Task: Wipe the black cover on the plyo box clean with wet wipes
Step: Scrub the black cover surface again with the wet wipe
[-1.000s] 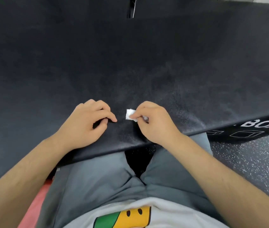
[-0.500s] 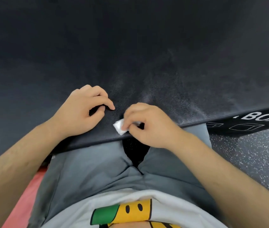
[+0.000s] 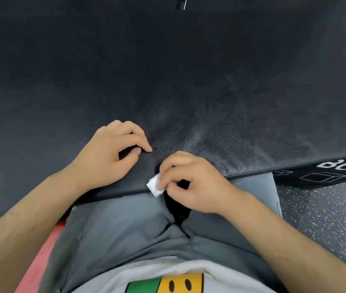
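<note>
The black cover [image 3: 168, 70] of the plyo box fills the upper part of the head view, with a paler, dusty-looking patch near its front edge. My right hand [image 3: 191, 182] pinches a small folded white wet wipe [image 3: 154, 185] right at that front edge, in front of my lap. My left hand [image 3: 111, 153] rests on the cover just left of it, fingers curled, index fingertip touching the surface and nothing held.
The box's side face [image 3: 324, 174] at the right shows white lettering and cube outlines. Speckled dark flooring [image 3: 326, 214] lies to the right, a pink mat [image 3: 39, 259] at the lower left. My grey-trousered legs [image 3: 125, 229] press against the box front.
My right hand has drawn the wipe back toward me, from on top of the cover to its front edge. My left hand has kept its place on the cover.
</note>
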The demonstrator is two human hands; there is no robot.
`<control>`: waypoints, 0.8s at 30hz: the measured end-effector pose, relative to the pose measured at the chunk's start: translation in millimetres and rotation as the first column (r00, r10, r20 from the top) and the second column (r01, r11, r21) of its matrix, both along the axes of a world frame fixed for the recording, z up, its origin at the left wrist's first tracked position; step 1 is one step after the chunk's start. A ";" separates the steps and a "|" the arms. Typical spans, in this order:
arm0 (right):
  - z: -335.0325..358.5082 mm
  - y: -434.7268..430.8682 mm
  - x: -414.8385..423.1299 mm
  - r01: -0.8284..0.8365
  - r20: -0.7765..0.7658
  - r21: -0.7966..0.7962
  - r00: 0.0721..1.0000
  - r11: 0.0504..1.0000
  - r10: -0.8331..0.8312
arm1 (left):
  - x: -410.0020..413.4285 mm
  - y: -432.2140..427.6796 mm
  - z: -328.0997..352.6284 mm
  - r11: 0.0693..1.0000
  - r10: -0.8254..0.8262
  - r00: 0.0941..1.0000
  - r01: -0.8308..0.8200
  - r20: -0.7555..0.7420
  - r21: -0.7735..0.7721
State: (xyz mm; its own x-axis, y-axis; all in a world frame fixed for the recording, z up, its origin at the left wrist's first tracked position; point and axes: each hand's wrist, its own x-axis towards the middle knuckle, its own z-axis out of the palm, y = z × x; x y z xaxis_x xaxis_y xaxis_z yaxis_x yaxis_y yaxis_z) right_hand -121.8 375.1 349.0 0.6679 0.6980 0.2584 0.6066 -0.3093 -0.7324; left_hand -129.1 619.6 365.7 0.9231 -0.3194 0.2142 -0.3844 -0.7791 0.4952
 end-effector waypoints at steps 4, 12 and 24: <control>9.2 37.6 -6.2 -0.063 0.013 -0.003 0.998 0.998 0.063 | -4.3 0.2 -0.5 0.985 0.057 0.995 -0.069 -0.080 -0.156; 12.7 18.0 0.2 -0.062 -0.029 -0.086 0.998 0.994 0.059 | -11.1 6.7 3.9 0.952 0.097 0.982 -0.138 -0.159 -0.273; 12.0 53.6 0.6 0.077 0.012 -0.038 0.997 0.996 -0.077 | -14.4 10.7 1.7 0.928 0.209 0.972 -0.233 -0.112 -0.291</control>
